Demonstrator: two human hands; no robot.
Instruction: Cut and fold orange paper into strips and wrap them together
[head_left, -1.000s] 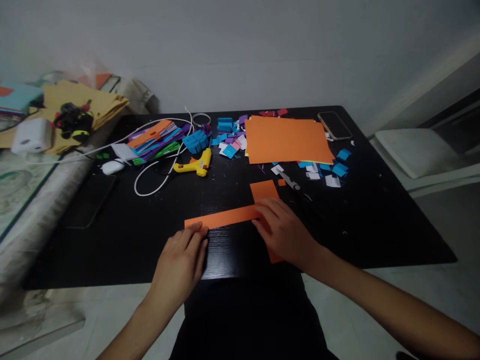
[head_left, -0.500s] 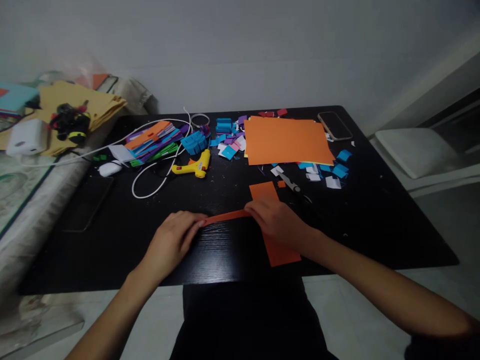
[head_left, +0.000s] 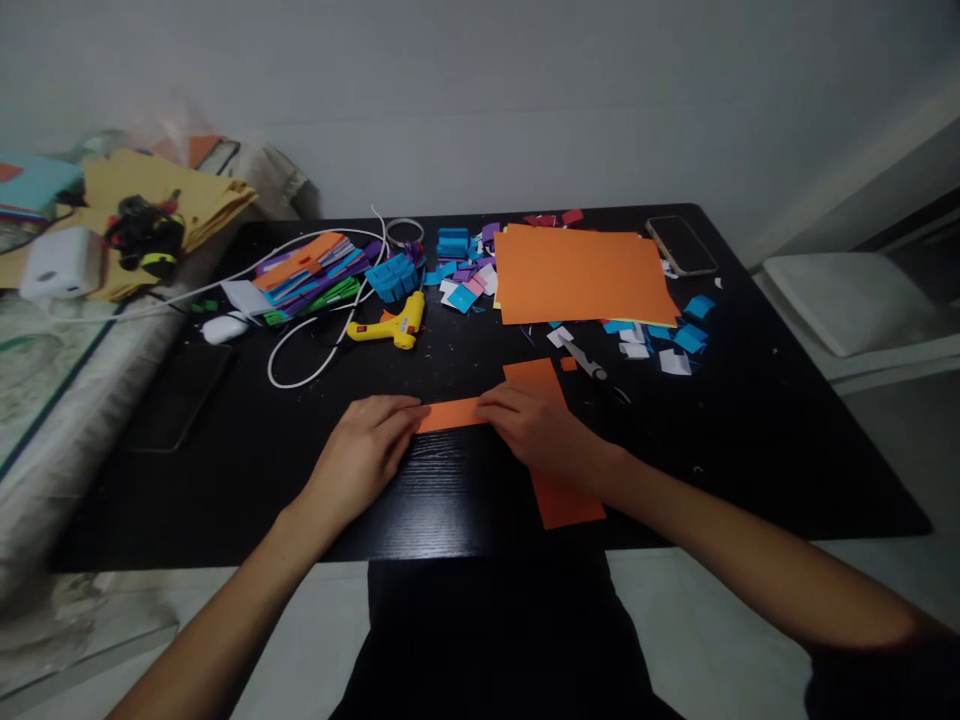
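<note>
An orange paper strip (head_left: 452, 415) stretches between my two hands, just above or on the black table. My left hand (head_left: 367, 440) pinches its left end between thumb and fingers. At the other end, my right hand (head_left: 536, 425) grips the strip with closed fingertips. Under my right hand and wrist lies a larger orange paper piece (head_left: 566, 500), partly covered by them. Scissors (head_left: 589, 365) rest beyond my right hand, beside a small orange scrap (head_left: 568, 364); their dark handles blend into the table.
Orange sheets (head_left: 589, 275) are stacked at the back, with blue and white paper scraps (head_left: 675, 362) around them. A yellow glue gun (head_left: 390, 325), a white cable (head_left: 289, 380) and bundled coloured strips (head_left: 307, 275) lie left of centre. Phones (head_left: 681, 246) sit at back right and on the left.
The orange strip was seen narrow, nearly edge-on; now its broad face shows. Both hands have shifted slightly away from me, and the visible stretch between them is shorter. The view has moved a little.
</note>
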